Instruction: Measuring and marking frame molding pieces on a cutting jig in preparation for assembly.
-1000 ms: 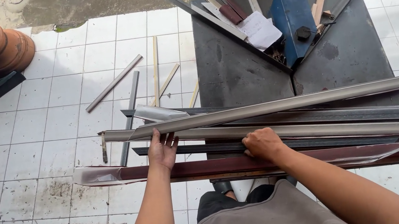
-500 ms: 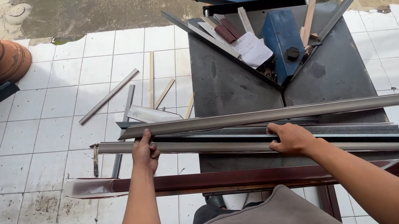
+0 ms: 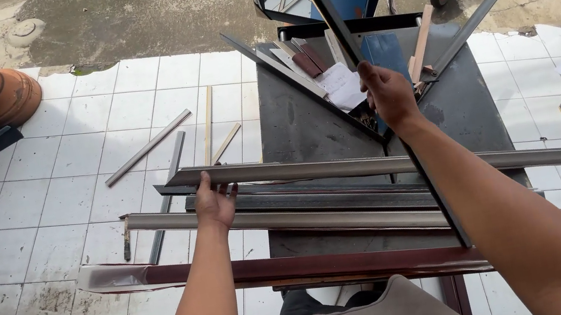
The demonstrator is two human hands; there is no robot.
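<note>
White floor tiles surround the dark metal surface (image 3: 293, 121). Left hand (image 3: 214, 203) clasps the top grey aluminium profile (image 3: 343, 167); right hand (image 3: 387, 92) grips a dark bar (image 3: 328, 13). Cutting looks not yet begun.

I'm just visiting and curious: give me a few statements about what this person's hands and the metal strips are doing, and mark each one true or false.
1. The left hand grips the topmost grey metal strip. True.
2. The right hand rests on the dark red strip. False: it reaches up to the dark bar over the work table.
3. Several long strips lie across the table. True.
4. The floor is bare wood. False: white tiles.
</note>
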